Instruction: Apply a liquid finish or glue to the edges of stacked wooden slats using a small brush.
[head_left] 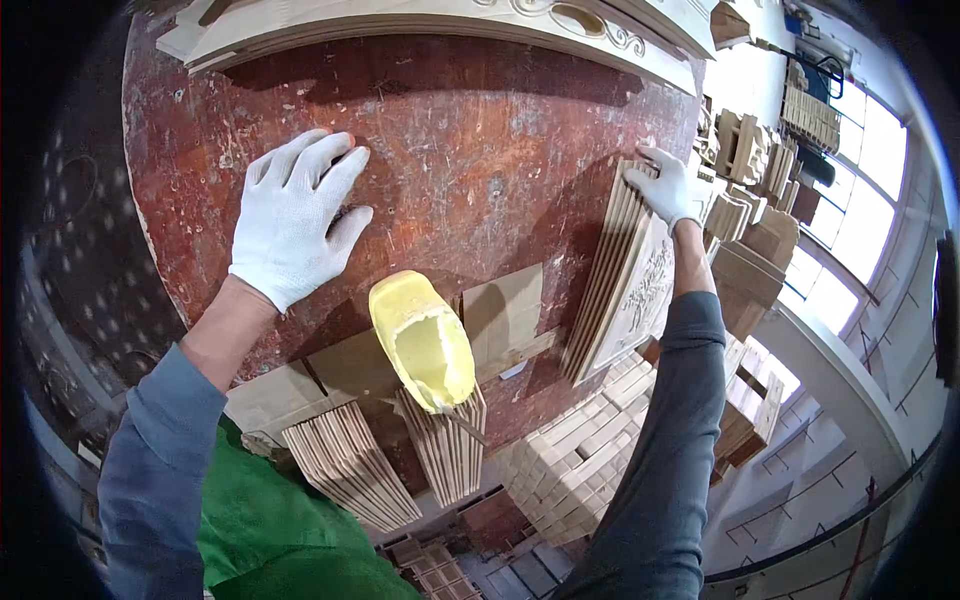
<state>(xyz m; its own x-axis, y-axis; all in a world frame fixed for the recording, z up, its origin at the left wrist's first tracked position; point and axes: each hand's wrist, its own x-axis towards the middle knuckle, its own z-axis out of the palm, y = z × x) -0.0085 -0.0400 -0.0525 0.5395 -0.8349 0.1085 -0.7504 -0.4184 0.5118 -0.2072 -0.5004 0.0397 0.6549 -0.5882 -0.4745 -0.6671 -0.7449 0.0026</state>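
My left hand, in a white glove with the thumb and forefinger tips bare, is spread over the worn red tabletop and holds nothing. On the right, my gloved right hand grips the far corner of a carved wooden panel. That panel lies on top of a stack of similar pale panels; some of my right fingers are hidden past the edge. Between my arms stands a cut-open yellow plastic container with a ragged rim and whitish residue. A thin brownish stick shows at its near side.
Cardboard pieces lie along the near side of the table. Two stacks of edge-profiled boards stand at the near edge. Long carved wooden pieces lie across the far side. Piled wood blocks and other stacked parts stand right.
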